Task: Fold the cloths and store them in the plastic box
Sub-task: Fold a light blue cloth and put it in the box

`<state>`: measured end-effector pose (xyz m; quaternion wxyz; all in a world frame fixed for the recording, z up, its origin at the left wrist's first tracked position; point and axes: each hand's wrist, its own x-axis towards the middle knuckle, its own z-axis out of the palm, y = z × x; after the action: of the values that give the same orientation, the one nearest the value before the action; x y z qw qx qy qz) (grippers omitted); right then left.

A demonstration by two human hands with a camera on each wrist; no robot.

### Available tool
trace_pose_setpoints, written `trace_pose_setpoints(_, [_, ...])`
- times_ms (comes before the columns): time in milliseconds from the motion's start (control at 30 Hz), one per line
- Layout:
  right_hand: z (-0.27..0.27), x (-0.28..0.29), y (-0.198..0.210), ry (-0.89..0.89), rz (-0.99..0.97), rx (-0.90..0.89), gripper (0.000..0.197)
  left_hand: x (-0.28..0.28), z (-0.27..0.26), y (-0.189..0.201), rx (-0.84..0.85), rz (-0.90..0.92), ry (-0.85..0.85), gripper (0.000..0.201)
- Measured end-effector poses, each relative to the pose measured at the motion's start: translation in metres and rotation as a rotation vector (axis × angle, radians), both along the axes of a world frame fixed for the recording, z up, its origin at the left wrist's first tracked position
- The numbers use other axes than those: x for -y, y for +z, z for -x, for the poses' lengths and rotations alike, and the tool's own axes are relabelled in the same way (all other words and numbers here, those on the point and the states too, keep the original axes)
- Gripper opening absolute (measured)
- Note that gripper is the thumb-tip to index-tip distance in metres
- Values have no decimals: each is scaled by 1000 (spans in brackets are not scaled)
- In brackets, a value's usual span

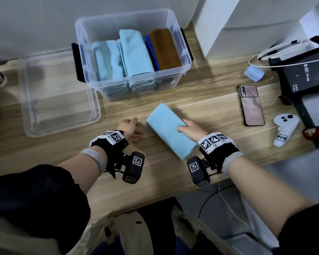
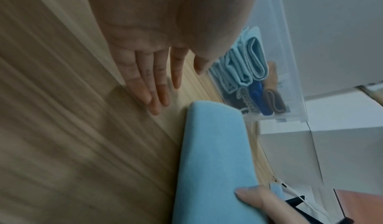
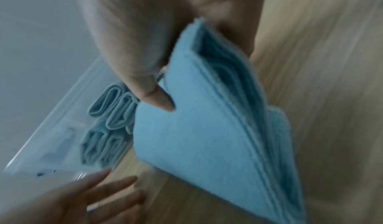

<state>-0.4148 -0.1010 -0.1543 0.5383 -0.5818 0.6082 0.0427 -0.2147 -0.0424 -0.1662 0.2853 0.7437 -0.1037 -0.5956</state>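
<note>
A folded light blue cloth (image 1: 168,128) (image 2: 215,158) (image 3: 207,137) lies slanted on the wooden table, its near end raised. My right hand (image 1: 189,128) (image 3: 157,80) pinches its right edge, thumb on top and fingers underneath. My left hand (image 1: 132,128) (image 2: 157,86) hovers flat just left of the cloth with straight fingers, holding nothing. Behind stands the clear plastic box (image 1: 173,21) (image 2: 290,73) (image 3: 51,137), holding several folded light blue cloths (image 1: 122,56), a dark blue one (image 1: 151,52) and a brown one (image 1: 164,48).
A clear lid (image 1: 61,92) lies left of the box. To the right are a phone (image 1: 251,105), a white controller (image 1: 284,129), a small blue block (image 1: 253,73) and a black device (image 1: 309,78) with white cable. The table's front edge runs near my forearms.
</note>
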Motion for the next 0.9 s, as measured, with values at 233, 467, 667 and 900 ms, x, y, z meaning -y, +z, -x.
trace_pose_setpoints(233, [-1,-4,-17,-77,106,-220,31,-17,1,5,-150,-77,-29,32])
trace_pose_setpoints(467, [-19,-17,-25,-55,-34,-118,20,-33,11,4,-181,-53,-161,24])
trace_pose_setpoints(667, [-37,-33,-7,-165,-230,-21,37,-44,9,6,-188,18,-172,52])
trace_pose_setpoints(900, [-45,-35,3,-306,-307,246,99,-53,-8,24,-247,102,-92,56])
